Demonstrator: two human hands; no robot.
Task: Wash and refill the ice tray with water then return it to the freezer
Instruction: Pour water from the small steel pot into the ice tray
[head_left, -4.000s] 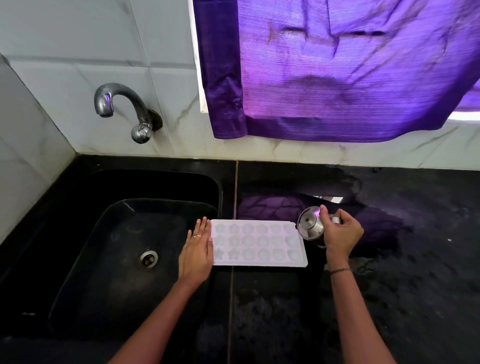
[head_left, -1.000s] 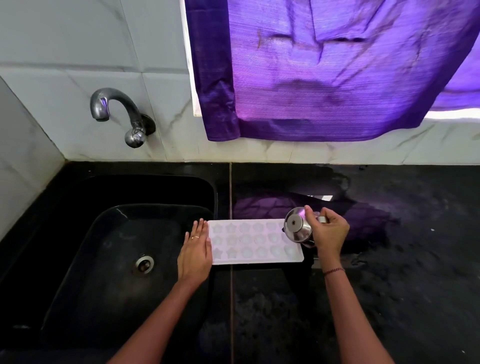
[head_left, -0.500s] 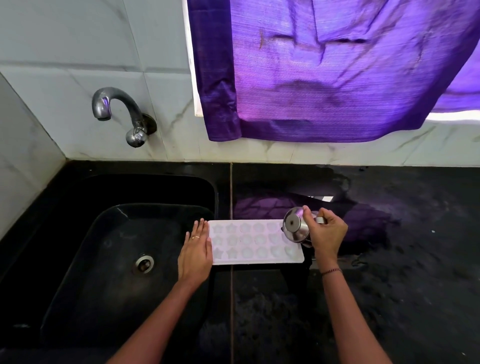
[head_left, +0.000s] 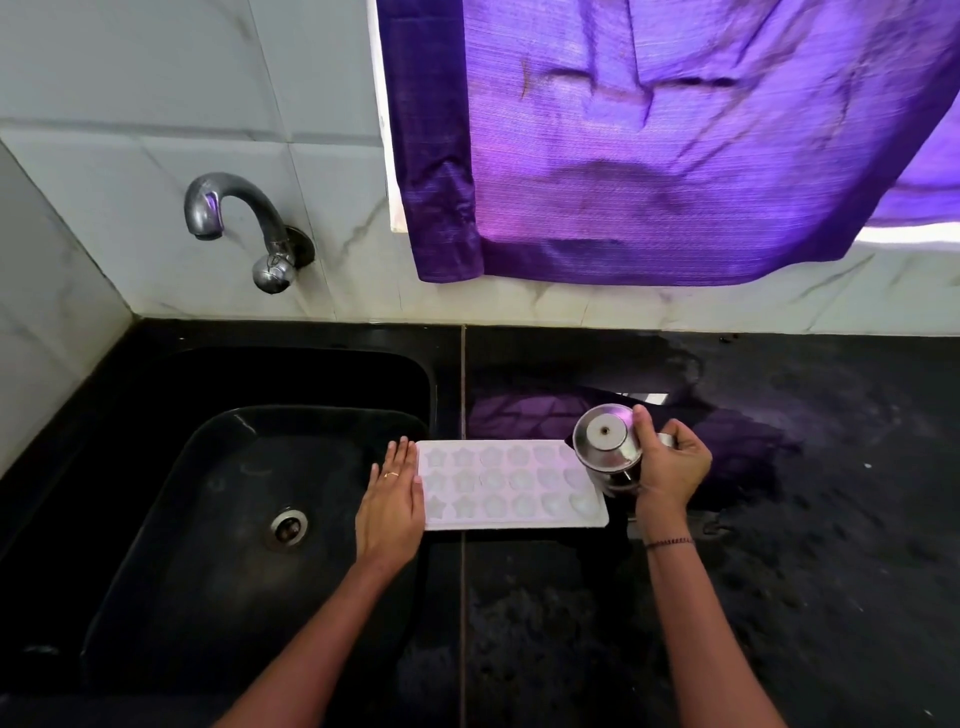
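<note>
Two bare hands work at one white ice tray (head_left: 511, 486), which lies flat on the black counter (head_left: 779, 571), its left end reaching the rim of the black sink (head_left: 156, 519). Left hand (head_left: 390, 506): fingers (head_left: 400, 457) straight and released, laid flat against the tray's left short edge, grasping nothing; ring (head_left: 390, 474) on one finger. Tray cavities run in three rows from just right of those fingertips toward the other hand: star shapes nearest the left fingers, rounder shapes further along. All cavities look pale; cannot tell whether they hold water. Right hand (head_left: 672, 470): fingers curled around a small steel vessel (head_left: 605, 441), thumb on its upper side, grasping it firmly. Vessel is tilted and sits over the tray's right end, just left of the right fingers; its round face with a centre dot is turned to the camera, so its contents are hidden. No stream visible from it. Dark bracelet (head_left: 669, 543) on the right wrist. Sink basin lies left of the left fingers, steel drain (head_left: 287, 527) in its floor. Beyond the left fingers, on the tiled wall, a curved metal tap (head_left: 234, 218). Beyond the right fingers hangs a purple curtain (head_left: 675, 130), reflected in the wet-looking counter.
</note>
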